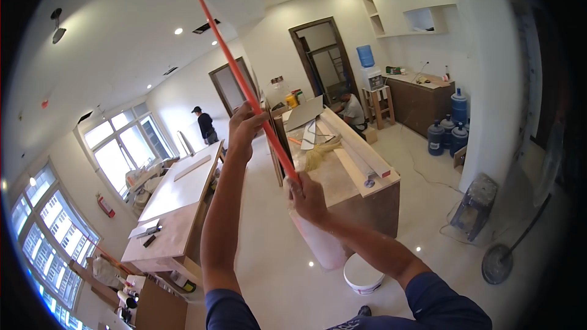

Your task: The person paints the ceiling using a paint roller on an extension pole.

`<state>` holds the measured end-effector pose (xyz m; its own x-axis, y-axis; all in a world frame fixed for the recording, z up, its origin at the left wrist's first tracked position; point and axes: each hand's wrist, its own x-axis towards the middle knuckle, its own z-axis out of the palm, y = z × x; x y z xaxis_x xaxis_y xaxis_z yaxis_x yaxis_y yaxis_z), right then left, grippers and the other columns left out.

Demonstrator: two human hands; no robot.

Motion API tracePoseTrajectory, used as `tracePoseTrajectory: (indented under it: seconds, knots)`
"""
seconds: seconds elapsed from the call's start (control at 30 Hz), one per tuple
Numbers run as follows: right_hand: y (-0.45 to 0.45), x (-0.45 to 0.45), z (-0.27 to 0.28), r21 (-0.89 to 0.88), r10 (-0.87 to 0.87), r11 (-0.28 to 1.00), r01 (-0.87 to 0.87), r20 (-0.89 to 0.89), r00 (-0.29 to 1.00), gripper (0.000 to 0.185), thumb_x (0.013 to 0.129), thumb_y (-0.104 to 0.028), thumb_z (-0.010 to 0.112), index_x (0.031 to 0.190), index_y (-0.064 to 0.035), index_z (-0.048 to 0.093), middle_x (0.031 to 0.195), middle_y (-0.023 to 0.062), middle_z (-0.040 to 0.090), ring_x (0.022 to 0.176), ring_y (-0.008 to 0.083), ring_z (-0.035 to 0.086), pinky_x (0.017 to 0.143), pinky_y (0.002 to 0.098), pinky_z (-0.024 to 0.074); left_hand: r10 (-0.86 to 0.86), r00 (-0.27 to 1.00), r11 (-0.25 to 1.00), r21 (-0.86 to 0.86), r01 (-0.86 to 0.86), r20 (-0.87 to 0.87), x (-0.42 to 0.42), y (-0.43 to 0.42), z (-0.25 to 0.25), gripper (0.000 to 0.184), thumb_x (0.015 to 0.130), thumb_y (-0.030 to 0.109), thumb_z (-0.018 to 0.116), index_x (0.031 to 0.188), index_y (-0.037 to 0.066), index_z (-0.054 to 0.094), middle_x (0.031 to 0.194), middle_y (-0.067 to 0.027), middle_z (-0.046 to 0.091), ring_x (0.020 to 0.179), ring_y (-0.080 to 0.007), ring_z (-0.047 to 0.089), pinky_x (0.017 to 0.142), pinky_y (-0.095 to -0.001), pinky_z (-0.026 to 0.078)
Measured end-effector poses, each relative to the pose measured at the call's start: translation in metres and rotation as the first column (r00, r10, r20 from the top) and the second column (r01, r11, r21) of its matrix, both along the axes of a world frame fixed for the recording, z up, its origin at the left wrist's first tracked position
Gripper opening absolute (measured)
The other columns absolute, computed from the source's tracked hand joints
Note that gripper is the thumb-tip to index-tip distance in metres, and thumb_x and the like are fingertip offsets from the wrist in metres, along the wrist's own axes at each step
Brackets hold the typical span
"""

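Fingers (255, 120) of the left hand (244, 127) and right hand (309, 198) wrap a red extension pole (232, 62), which slants toward eleven o'clock in the head view. It looks light, stiff and smooth, probably best held low, hands spread apart.

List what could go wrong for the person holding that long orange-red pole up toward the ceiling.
1. The white bucket stands on the floor close to the person's shoe; with attention overhead, a step could knock it or cause a trip.
2. The long pole, held by the left hand and right hand, might swing and strike a recessed downlight.
3. The cable trailing across the floor might catch someone's foot.
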<state>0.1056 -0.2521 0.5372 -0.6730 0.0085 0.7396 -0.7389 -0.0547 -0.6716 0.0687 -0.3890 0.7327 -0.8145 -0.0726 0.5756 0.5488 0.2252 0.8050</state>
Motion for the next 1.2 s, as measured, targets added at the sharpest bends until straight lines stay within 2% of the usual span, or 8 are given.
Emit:
tracePoseTrajectory:
  seconds: [0.1, 0.23, 0.4, 0.53, 0.63, 0.8, 0.97, 1.2]
  knots:
    - [0.007, 0.02, -0.025, -0.037, 0.08, 0.996, -0.079, 0.049, 0.996, 0.021, 0.105, -0.023, 0.056, 0.096, -0.0036, 0.056, 0.061, 0.007, 0.061, 0.054, 0.0222, 0.065, 0.054, 0.0365, 0.0497, -0.063, 0.998, 0.994, 0.089, 0.065, -0.03, 0.005, 0.007, -0.004, 0.031, 0.085, 0.012, 0.072, 0.115, 0.005, 0.066, 0.096, -0.0031, 0.066, 0.086, -0.0113, 0.059, 0.075, -0.0274, 0.045]
    - [0.019, 0.046, -0.062, -0.033, 0.129, 0.992, -0.126, 0.139, 0.982, 0.023, 0.106, -0.024, 0.055, 0.099, -0.0025, 0.057, 0.063, 0.0069, 0.062, 0.053, 0.0186, 0.063, 0.053, 0.0345, 0.0497, -0.022, 0.997, 0.997, 0.075, 0.027, -0.071, 0.019, 0.016, 0.002, 0.028, 0.082, 0.013, 0.072, 0.108, 0.003, 0.067, 0.09, -0.0019, 0.065, 0.081, -0.0105, 0.057, 0.071, -0.0257, 0.044]
    - [0.047, 0.09, -0.101, -0.053, 0.175, 0.985, -0.167, 0.241, 0.955, 0.028, 0.108, -0.029, 0.053, 0.102, -0.0024, 0.056, 0.065, 0.0042, 0.062, 0.051, 0.014, 0.061, 0.05, 0.0315, 0.0488, -0.04, 0.983, 0.999, 0.003, 0.041, -0.181, 0.031, 0.026, 0.002, 0.033, 0.098, 0.008, 0.06, 0.129, -0.003, 0.064, 0.102, -0.0074, 0.07, 0.09, -0.0133, 0.063, 0.078, -0.0286, 0.053]
    - [0.077, 0.121, -0.133, -0.013, 0.182, 0.983, -0.185, 0.25, 0.951, 0.029, 0.108, -0.031, 0.053, 0.105, -0.0024, 0.055, 0.067, 0.004, 0.062, 0.051, 0.0127, 0.061, 0.048, 0.0296, 0.0486, -0.021, 0.97, 1.0, -0.018, 0.017, -0.24, 0.051, 0.054, 0.0, 0.039, 0.102, 0.011, 0.059, 0.138, -0.002, 0.059, 0.108, -0.0077, 0.07, 0.089, -0.0131, 0.064, 0.079, -0.0287, 0.054]
    - [0.114, 0.143, -0.162, 0.0, 0.193, 0.979, -0.203, 0.318, 0.928, 0.028, 0.108, -0.03, 0.053, 0.105, -0.0023, 0.054, 0.067, 0.0035, 0.062, 0.051, 0.0119, 0.061, 0.048, 0.0289, 0.0487, -0.069, 0.982, 0.998, -0.015, 0.067, -0.176, 0.063, 0.083, -0.003, 0.041, 0.104, 0.015, 0.058, 0.141, -0.002, 0.056, 0.113, -0.0087, 0.07, 0.089, -0.0134, 0.065, 0.081, -0.0295, 0.054]
    - [0.174, 0.175, -0.221, -0.023, 0.077, 0.997, -0.073, 0.271, 0.96, 0.026, 0.108, -0.028, 0.053, 0.106, -0.0022, 0.054, 0.069, 0.0041, 0.063, 0.053, 0.0111, 0.062, 0.049, 0.0274, 0.0485, -0.252, 0.953, 0.966, 0.019, 0.259, -0.17, 0.058, 0.148, -0.02, 0.034, 0.107, 0.025, 0.055, 0.128, -0.001, 0.063, 0.11, -0.0065, 0.068, 0.094, -0.0135, 0.064, 0.08, -0.0287, 0.054]
    - [0.221, 0.185, -0.234, -0.034, 0.006, 0.999, 0.003, 0.267, 0.964, 0.029, 0.11, -0.032, 0.048, 0.102, -0.0037, 0.051, 0.071, 0.0059, 0.061, 0.054, 0.0103, 0.057, 0.05, 0.0268, 0.0473, -0.398, 0.906, 0.914, 0.026, 0.405, -0.144, 0.033, 0.211, -0.044, 0.038, 0.105, 0.026, 0.059, 0.135, 0.001, 0.059, 0.113, -0.0077, 0.068, 0.092, -0.0156, 0.067, 0.079, -0.0301, 0.055]
    - [0.286, 0.179, -0.261, -0.048, -0.147, 0.984, 0.171, 0.321, 0.936, 0.035, 0.106, -0.039, 0.057, 0.098, -0.004, 0.056, 0.066, 0.0034, 0.06, 0.052, 0.0107, 0.06, 0.048, 0.0271, 0.0484, -0.525, 0.844, 0.851, -0.029, 0.525, -0.107, 0.009, 0.297, -0.066, 0.049, 0.105, 0.024, 0.06, 0.147, 0.001, 0.049, 0.115, -0.0104, 0.067, 0.09, -0.0184, 0.07, 0.073, -0.032, 0.06]
